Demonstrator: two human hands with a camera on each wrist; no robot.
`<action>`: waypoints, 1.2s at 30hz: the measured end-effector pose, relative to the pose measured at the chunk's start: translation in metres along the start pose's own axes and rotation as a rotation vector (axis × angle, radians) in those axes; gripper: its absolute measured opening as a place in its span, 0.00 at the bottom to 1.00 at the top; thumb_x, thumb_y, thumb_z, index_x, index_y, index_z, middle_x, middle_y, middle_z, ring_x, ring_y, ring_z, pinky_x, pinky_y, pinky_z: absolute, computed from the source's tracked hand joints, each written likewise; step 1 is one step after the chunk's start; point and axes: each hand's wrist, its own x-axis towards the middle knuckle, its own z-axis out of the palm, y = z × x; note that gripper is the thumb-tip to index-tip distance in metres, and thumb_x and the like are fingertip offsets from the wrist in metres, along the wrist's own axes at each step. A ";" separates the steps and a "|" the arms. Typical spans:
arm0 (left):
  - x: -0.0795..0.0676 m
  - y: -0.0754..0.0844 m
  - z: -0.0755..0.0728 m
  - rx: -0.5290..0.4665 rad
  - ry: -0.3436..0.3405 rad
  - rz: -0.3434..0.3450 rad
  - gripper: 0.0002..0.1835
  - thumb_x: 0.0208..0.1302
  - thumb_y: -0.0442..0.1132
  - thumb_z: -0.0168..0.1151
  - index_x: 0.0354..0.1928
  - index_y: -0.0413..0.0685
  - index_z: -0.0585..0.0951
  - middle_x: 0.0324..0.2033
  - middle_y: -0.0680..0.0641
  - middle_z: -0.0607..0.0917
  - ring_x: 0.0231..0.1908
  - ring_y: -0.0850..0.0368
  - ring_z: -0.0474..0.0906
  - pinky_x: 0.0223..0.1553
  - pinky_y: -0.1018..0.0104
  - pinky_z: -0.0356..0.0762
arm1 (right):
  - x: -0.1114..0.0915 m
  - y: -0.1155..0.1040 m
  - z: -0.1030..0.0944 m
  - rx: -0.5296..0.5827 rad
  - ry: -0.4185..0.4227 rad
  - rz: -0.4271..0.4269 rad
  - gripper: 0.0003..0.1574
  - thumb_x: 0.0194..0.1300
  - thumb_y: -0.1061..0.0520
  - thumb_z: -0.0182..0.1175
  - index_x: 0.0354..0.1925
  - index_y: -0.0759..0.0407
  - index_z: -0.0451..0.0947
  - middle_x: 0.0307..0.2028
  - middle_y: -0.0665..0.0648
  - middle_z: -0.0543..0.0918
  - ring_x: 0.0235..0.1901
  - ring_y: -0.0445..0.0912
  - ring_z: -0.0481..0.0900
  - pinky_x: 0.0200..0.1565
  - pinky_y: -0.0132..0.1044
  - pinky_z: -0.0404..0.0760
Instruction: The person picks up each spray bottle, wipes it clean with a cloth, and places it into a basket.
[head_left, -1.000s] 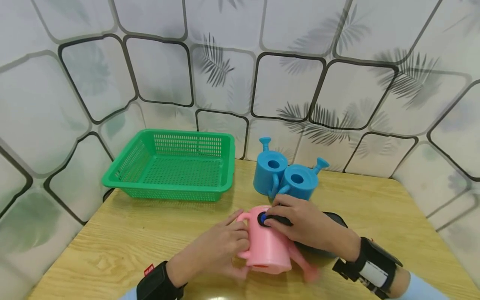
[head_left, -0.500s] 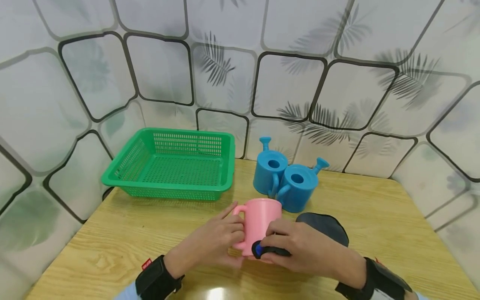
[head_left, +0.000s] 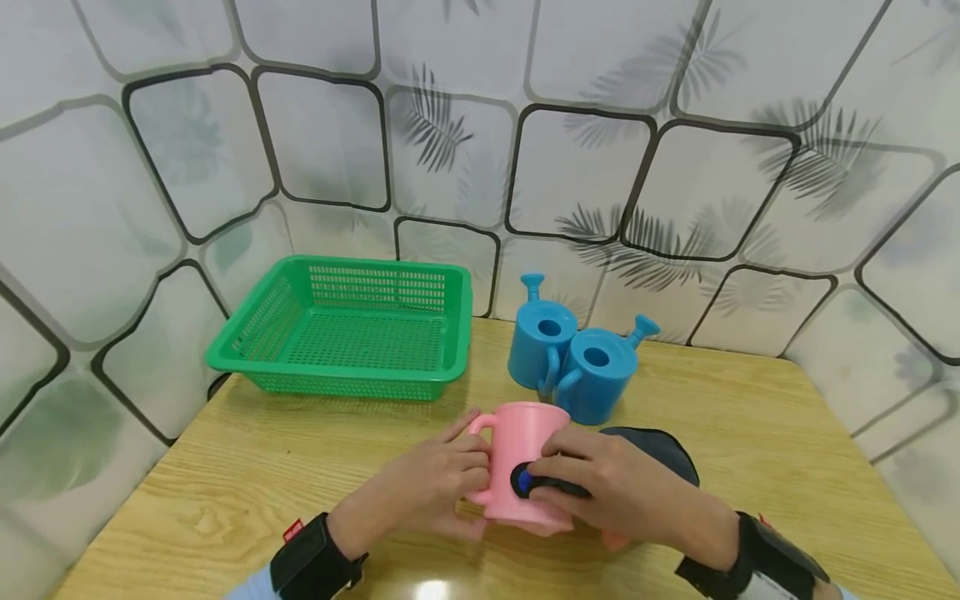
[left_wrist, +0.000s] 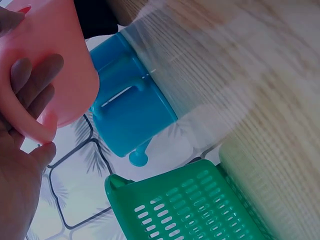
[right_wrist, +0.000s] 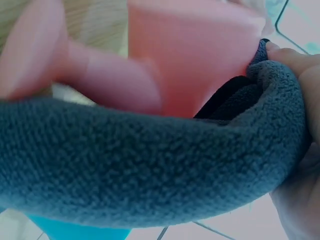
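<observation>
Pink can [head_left: 528, 442] (dark cloth [right_wrist: 140, 162] touching)

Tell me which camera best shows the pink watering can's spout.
The right wrist view: spout and flared end show large, though blurred. The head view shows only part of that end, below the right hand; the left wrist view, none.

Downward headcam, wrist close-ups, shared pink can [head_left: 519, 442]

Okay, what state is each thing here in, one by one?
Pink watering can, tipped, its handle gripped by the left hand.
Grey cloth, bent over, held in the right hand.
Left blue watering can, upright.
Right blue watering can, upright.
Green basket, open side up.
Black wristbands, worn.
</observation>
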 end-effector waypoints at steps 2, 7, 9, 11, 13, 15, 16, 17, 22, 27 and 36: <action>0.000 0.002 0.000 -0.012 0.003 0.020 0.16 0.47 0.52 0.68 0.22 0.53 0.72 0.28 0.57 0.80 0.43 0.61 0.74 0.67 0.44 0.62 | -0.001 0.003 -0.002 -0.021 0.012 0.022 0.17 0.55 0.54 0.71 0.45 0.55 0.84 0.38 0.50 0.81 0.36 0.40 0.77 0.34 0.34 0.86; 0.000 0.008 0.000 -0.046 0.019 0.033 0.16 0.47 0.50 0.68 0.22 0.53 0.71 0.27 0.57 0.80 0.42 0.62 0.74 0.66 0.44 0.62 | -0.002 0.011 -0.003 -0.059 0.073 0.060 0.17 0.54 0.55 0.72 0.43 0.57 0.85 0.38 0.52 0.81 0.36 0.40 0.78 0.33 0.34 0.86; 0.000 0.010 0.001 -0.063 0.018 0.020 0.15 0.46 0.50 0.68 0.22 0.53 0.72 0.27 0.58 0.80 0.42 0.63 0.74 0.68 0.46 0.59 | -0.002 0.014 -0.003 -0.075 0.098 0.077 0.16 0.53 0.55 0.72 0.42 0.58 0.85 0.37 0.53 0.81 0.36 0.41 0.78 0.32 0.34 0.85; 0.000 0.012 0.001 -0.061 0.015 0.015 0.14 0.47 0.50 0.68 0.22 0.53 0.72 0.28 0.58 0.81 0.42 0.63 0.74 0.69 0.47 0.57 | -0.003 0.017 -0.003 -0.095 0.120 0.097 0.16 0.53 0.55 0.72 0.41 0.59 0.85 0.36 0.53 0.81 0.35 0.41 0.77 0.31 0.35 0.85; 0.000 0.013 0.001 -0.059 0.020 0.016 0.14 0.47 0.50 0.68 0.22 0.53 0.72 0.28 0.58 0.81 0.42 0.63 0.74 0.70 0.47 0.56 | -0.004 0.021 -0.003 -0.111 0.136 0.113 0.16 0.53 0.55 0.72 0.40 0.59 0.86 0.36 0.54 0.81 0.35 0.41 0.78 0.30 0.36 0.85; 0.000 0.014 0.001 -0.060 0.024 0.021 0.14 0.47 0.50 0.68 0.22 0.53 0.72 0.28 0.58 0.81 0.42 0.63 0.74 0.69 0.47 0.56 | -0.004 0.024 -0.004 -0.117 0.148 0.127 0.15 0.54 0.55 0.72 0.40 0.60 0.86 0.36 0.54 0.81 0.34 0.42 0.78 0.30 0.37 0.85; 0.000 0.014 0.001 -0.057 0.027 0.026 0.15 0.47 0.50 0.68 0.22 0.53 0.72 0.28 0.58 0.81 0.41 0.63 0.74 0.69 0.46 0.57 | -0.005 0.026 -0.004 -0.119 0.155 0.132 0.15 0.54 0.55 0.72 0.39 0.60 0.86 0.36 0.54 0.81 0.34 0.42 0.78 0.30 0.37 0.85; 0.000 0.015 0.001 -0.064 0.026 0.024 0.15 0.47 0.50 0.68 0.22 0.53 0.72 0.28 0.58 0.81 0.41 0.63 0.73 0.69 0.46 0.57 | -0.005 0.027 -0.005 -0.120 0.162 0.138 0.15 0.54 0.55 0.72 0.39 0.61 0.86 0.36 0.55 0.82 0.35 0.42 0.78 0.30 0.38 0.86; 0.001 0.015 -0.001 -0.069 0.030 0.021 0.14 0.47 0.50 0.68 0.22 0.53 0.72 0.28 0.58 0.80 0.40 0.63 0.73 0.68 0.46 0.59 | -0.008 0.034 -0.007 -0.126 0.195 0.170 0.16 0.55 0.55 0.72 0.40 0.62 0.86 0.36 0.56 0.82 0.34 0.43 0.79 0.31 0.40 0.87; 0.002 0.015 -0.001 -0.057 0.035 0.027 0.14 0.47 0.50 0.68 0.21 0.53 0.72 0.28 0.58 0.81 0.41 0.63 0.73 0.69 0.47 0.58 | -0.009 0.038 -0.008 -0.131 0.215 0.186 0.15 0.56 0.54 0.71 0.41 0.62 0.85 0.36 0.56 0.82 0.34 0.44 0.80 0.30 0.40 0.87; -0.001 0.015 -0.001 -0.078 0.024 0.000 0.12 0.48 0.49 0.67 0.24 0.54 0.75 0.29 0.58 0.81 0.41 0.64 0.73 0.71 0.49 0.53 | -0.009 0.035 -0.004 -0.089 0.248 0.144 0.20 0.44 0.64 0.75 0.40 0.60 0.85 0.36 0.51 0.82 0.32 0.38 0.79 0.28 0.32 0.84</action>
